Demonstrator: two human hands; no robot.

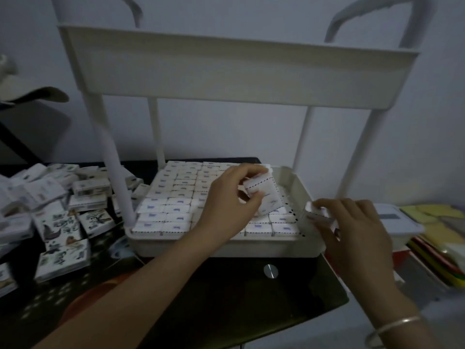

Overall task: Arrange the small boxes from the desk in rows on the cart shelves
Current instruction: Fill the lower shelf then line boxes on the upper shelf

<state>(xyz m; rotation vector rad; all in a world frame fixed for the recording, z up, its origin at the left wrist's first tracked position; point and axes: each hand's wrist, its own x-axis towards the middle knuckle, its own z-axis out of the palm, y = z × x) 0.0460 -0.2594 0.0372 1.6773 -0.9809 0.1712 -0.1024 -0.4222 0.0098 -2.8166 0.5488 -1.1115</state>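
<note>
A white cart (pixel 226 249) stands on the dark desk, and its lower shelf holds several rows of small white boxes (pixel 173 197) packed side by side. My left hand (pixel 226 197) holds a small stack of white boxes (pixel 264 195) above the right part of that shelf. My right hand (pixel 352 225) grips another small white box (pixel 315 214) at the shelf's right rim. A loose heap of small boxes (pixel 55 210), some with dark animal prints, lies on the desk to the left of the cart.
The cart's upper shelf (pixel 226 71) hangs overhead, carried by white posts (pixel 115 172). Coloured papers and a white lidded container (pixel 395 220) lie to the right of the cart. A round metal fitting (pixel 271 270) sits in the dark desk top near me.
</note>
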